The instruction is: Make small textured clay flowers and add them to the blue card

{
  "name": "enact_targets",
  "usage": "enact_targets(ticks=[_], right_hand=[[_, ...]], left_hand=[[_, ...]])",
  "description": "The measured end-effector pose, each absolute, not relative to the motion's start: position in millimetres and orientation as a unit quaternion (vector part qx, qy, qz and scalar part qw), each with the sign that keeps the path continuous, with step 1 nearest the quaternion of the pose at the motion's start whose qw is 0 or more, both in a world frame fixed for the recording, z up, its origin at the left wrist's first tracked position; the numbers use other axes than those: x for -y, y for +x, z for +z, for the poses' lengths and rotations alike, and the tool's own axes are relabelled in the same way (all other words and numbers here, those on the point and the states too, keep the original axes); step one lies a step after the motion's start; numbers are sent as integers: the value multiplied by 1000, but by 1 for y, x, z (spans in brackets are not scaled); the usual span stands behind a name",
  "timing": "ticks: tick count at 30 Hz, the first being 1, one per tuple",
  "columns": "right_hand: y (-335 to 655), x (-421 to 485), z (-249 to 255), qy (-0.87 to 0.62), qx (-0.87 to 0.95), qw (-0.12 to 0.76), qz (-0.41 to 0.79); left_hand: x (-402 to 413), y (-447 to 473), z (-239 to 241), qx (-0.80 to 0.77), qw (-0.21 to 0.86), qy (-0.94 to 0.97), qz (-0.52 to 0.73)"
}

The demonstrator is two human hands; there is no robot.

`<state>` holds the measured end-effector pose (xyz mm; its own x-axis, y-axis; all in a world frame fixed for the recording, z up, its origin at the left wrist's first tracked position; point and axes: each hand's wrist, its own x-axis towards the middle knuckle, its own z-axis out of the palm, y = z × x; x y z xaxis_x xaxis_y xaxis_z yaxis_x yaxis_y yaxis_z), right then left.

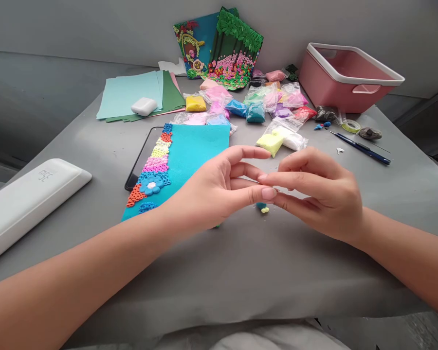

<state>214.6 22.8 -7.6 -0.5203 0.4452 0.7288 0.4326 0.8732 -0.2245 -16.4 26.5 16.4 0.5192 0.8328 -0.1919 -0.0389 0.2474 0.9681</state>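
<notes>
My left hand [219,187] and my right hand [314,192] meet above the table, fingertips touching. Thumb and fingers of each are pinched together; whatever lies between them is too small or hidden to make out. Below the fingertips, small blue and pale yellow bits of clay [264,209] rest on the table. Partly behind my left forearm lies a turquoise sheet [199,150]. Rows of small coloured clay rings [156,163] and a blue clay flower [151,185] run along its left side.
Several bags of coloured clay [255,112] lie past my hands. Two decorated panels [237,48] lean at the back. A pink basket [350,80], tape [350,126] and a dark blue tool [365,148] are right. Paper sheets [131,87], an earbud case [144,106], a phone [142,160] and a white device [32,204] are left.
</notes>
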Motion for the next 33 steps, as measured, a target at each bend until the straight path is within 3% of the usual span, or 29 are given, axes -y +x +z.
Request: enact_targets(ticks=[10, 19, 27, 33], right_hand=[[216, -21, -4, -257, 866, 427, 26], [213, -19, 0, -285, 832, 460, 125], [216, -34, 7, -400, 645, 607, 235], [212, -31, 2, -403, 669, 527, 336]], left_hand=[[-26, -18, 15, -357, 732, 502, 290], [-27, -16, 16, -344, 715, 530, 298], [-30, -18, 12, -389, 704, 486, 342], [-32, -17, 7, -400, 703, 463, 363]])
